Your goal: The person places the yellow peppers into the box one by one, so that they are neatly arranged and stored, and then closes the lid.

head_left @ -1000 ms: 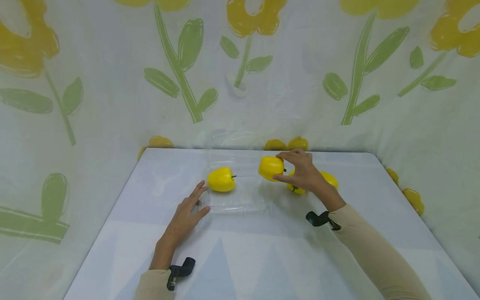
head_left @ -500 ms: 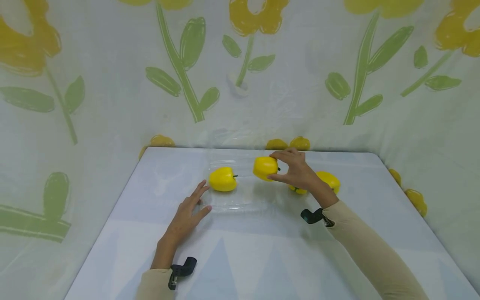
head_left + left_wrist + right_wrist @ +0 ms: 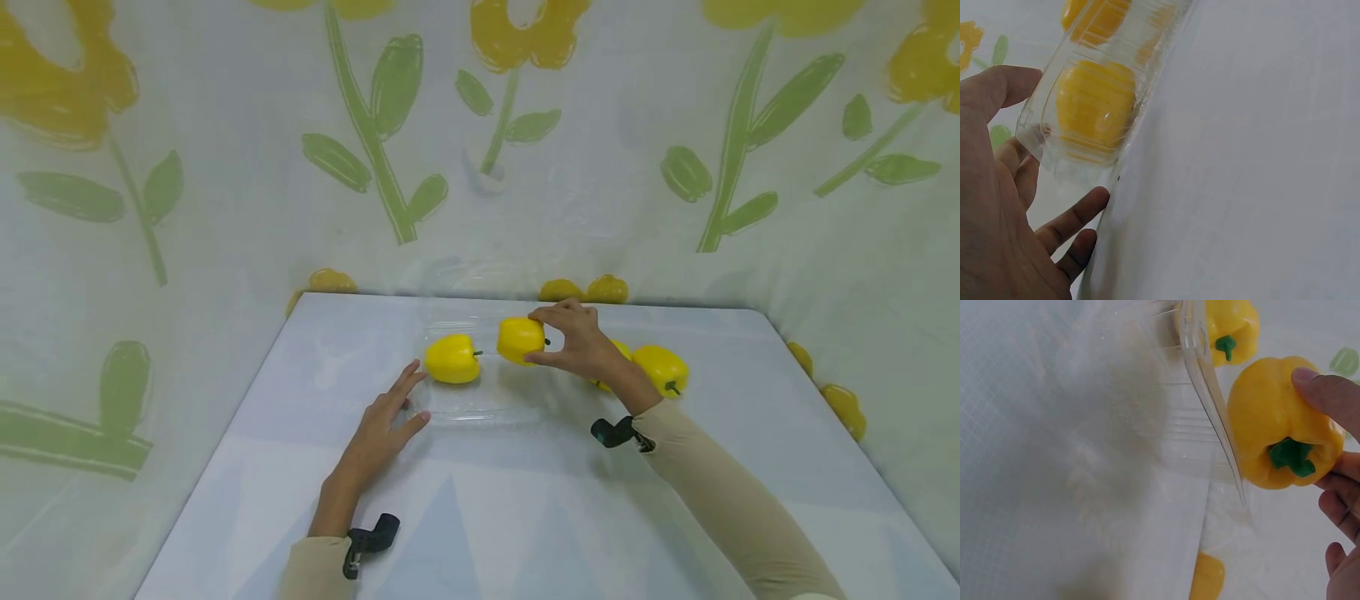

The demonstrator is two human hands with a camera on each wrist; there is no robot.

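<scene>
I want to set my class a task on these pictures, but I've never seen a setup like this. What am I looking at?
There is no machine here: these are a person's own two hands. The wide picture comes from a camera worn on the head, looking forward and down. The other two come from cameras worn on the left and right wrists, each looking at that hand's work.

On the table lies a clear box with one yellow pepper in it. Two more peppers lie to the right, one partly hidden by the right hand. That hand holds another pepper between thumb and fingers, over the right part of the box. The left hand is at the box's left side, its fingers spread.
</scene>
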